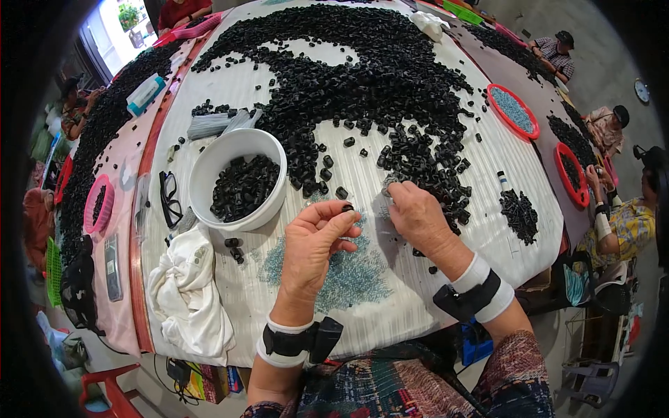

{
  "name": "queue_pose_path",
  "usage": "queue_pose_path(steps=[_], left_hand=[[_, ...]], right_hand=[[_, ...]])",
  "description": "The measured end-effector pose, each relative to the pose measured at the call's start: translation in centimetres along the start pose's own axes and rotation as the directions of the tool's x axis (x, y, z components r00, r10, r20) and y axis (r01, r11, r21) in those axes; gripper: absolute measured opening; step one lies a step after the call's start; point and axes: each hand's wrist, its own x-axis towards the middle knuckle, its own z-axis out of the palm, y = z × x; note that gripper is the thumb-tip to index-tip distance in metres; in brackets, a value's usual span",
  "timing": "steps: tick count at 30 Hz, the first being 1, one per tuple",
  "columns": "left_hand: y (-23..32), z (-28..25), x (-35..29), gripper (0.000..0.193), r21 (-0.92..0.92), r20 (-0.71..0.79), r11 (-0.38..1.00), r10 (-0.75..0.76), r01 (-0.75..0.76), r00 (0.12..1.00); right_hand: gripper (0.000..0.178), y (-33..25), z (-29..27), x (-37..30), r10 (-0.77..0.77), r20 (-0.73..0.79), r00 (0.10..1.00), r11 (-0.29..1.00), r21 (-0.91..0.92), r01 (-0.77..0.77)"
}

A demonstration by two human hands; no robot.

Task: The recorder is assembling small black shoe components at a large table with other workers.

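My left hand (315, 237) pinches a small black piece (347, 207) between thumb and forefinger, above the white-covered table. Just right of it, my right hand (420, 214) has its fingers closed at a small greyish thing (389, 184) that is too unclear to name. Beneath my left hand spreads a patch of tiny pale-blue bead-like pieces (348, 282). A white bowl (197, 174) partly filled with black pieces (244, 188) stands left of my hands. Beyond them lies a large heap of small black pieces (348, 83).
Left of the bowl lie black-framed glasses (169, 200) and a bunched white cloth (189, 296). Grey strips (212, 124) rest behind it. A small pile of black parts (519, 217) and red baskets (571, 177) are to the right. Several people sit around neighbouring tables.
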Motion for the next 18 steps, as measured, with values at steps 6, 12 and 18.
queue_pose_path(steps=[6, 12, 18], left_hand=[[-0.5, -0.1, 0.1, 0.018, 0.035, 0.059, 0.999, -0.037, 0.035, 0.998], [-0.8, -0.2, 0.1, 0.018, 0.047, 0.062, 0.998, -0.036, 0.033, 0.997], [-0.6, 0.3, -0.1, 0.021, 0.069, 0.047, 0.997, -0.021, 0.017, 0.999]], right_hand=[[0.009, -0.5, -0.8, 0.2, 0.027, -0.083, 0.996, 0.962, 0.274, -0.003], [0.014, -1.3, -1.9, -0.1, 0.183, 0.107, 0.977, 0.780, 0.589, -0.211], [0.017, -2.3, -2.5, -0.1, 0.205, 0.143, 0.968, 0.612, 0.754, -0.240]])
